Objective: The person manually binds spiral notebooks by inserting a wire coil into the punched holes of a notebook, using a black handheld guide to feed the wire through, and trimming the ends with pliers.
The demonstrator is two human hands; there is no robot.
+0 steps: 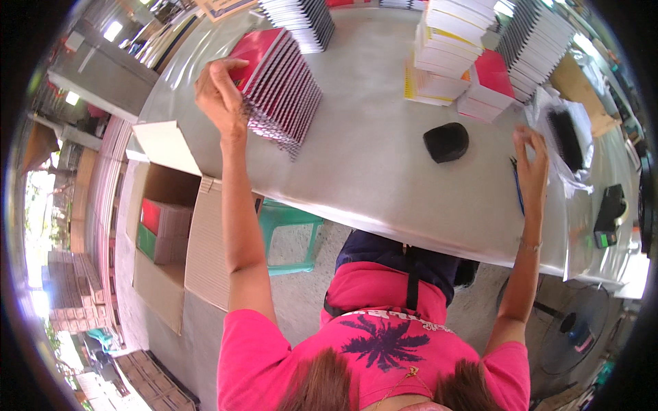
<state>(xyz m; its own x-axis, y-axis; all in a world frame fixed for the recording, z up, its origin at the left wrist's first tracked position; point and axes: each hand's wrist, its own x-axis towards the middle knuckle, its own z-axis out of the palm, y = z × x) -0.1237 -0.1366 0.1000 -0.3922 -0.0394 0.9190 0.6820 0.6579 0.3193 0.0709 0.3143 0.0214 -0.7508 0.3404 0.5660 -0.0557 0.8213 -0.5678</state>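
A tall stack of red-covered notebooks (284, 92) stands at the left of the table, its layers showing along the near side. My left hand (223, 96) is at its upper left corner, fingers bent over the edge of the top red cover. At the right my right hand (533, 154) is above the table, with thumb and fingers drawn together. Whether anything small is between those fingertips is too blurred to tell. Beside it lies a thin blue and black tool (517, 185), partly hidden by the hand. A black rounded object (446, 142) sits between my hands.
Notebook stacks (449, 41) and a red-topped pile (488, 85) stand at the far right, with spiral-edged stacks (298, 24) at the far left. Clear plastic (565, 133) and a black tape dispenser (608, 216) lie right. An open carton (209, 240), green stool (291, 236) and fan (569, 325) stand below.
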